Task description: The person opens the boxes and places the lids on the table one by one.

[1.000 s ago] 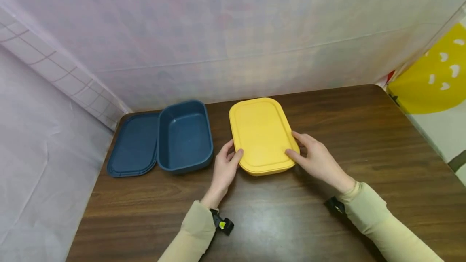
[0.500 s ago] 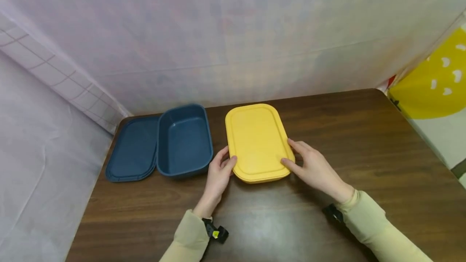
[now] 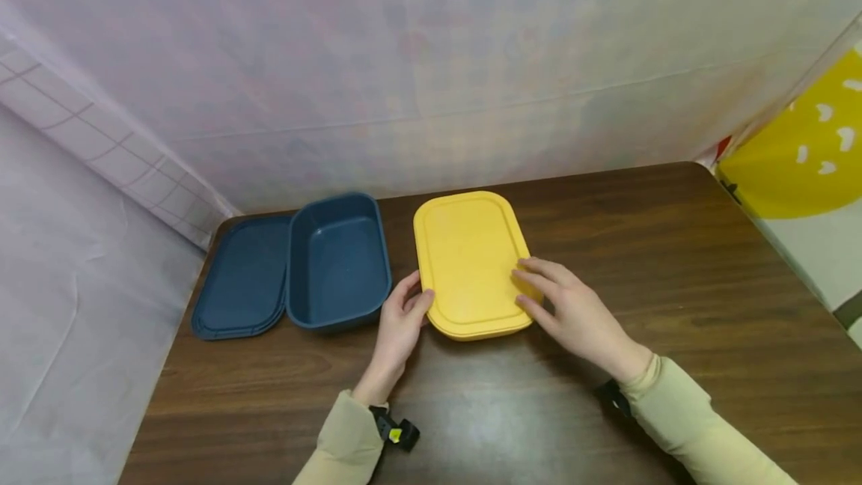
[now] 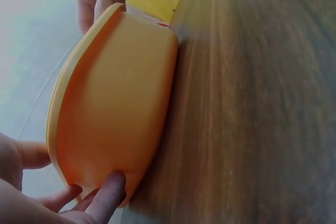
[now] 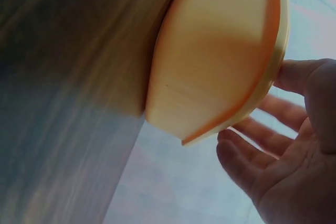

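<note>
Yellow rectangular storage box [image 4: 115, 98], topped by its matching lid [image 3: 470, 253], sits on a dark wood-grain desk [image 3: 485, 403]. The person's left hand [image 3: 397, 329] pinches the near left edge, thumb at the rim, fingers against the side. Their right hand [image 3: 578, 314], fingers loosely spread, rests lightly at the lid's right edge. Leftward stand an uncovered blue box [image 3: 342, 268] and, just beside it, a flat blue cover [image 3: 241, 279].
</note>
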Demonstrator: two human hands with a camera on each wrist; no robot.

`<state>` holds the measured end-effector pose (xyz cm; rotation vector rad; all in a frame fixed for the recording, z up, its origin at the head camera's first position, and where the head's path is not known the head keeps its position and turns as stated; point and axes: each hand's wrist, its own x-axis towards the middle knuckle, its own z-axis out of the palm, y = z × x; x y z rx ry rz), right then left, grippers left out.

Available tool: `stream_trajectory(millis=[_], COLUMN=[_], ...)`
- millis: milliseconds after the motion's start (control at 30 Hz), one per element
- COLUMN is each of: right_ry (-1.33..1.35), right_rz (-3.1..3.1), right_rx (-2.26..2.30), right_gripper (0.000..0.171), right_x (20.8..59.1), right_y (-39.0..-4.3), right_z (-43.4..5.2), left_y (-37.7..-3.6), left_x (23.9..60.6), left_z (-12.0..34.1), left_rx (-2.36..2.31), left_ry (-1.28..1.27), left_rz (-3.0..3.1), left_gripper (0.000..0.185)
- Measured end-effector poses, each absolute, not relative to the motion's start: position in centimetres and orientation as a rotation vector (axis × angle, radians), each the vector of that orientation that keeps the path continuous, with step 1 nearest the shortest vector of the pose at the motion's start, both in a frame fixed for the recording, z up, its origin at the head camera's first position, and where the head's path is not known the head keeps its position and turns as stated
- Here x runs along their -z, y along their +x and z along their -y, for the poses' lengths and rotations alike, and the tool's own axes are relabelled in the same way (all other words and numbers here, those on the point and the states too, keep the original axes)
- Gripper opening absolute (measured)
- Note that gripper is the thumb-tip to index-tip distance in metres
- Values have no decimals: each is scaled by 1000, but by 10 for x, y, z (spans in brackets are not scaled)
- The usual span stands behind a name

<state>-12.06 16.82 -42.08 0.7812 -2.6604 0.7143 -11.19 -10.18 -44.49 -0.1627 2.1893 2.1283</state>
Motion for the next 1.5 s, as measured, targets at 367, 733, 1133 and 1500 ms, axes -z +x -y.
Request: stream_trajectory(millis=[367,733,1133,1500], right_ry=[1058,1207,1259,1342], right_rz=[2571,2544,2400,2328], right_rx=[-541,-423,-375,-354], right_gripper=[37,53,52,39], right_x=[419,417,424,426], right_y=[-117,-116,-118,-119], right_z=[-168,-171,-171,-173], left_y=[-111,-111,-112,-113], left_x=[444,441,442,442], left_z=[101,103,101,101], left_rx=[-2117,-2110,-2107,-2087], left_ry=[-194,-189,-195,-218], left_rz=[-2185,-2190,-2167,-2170], left_gripper=[50,51,51,50])
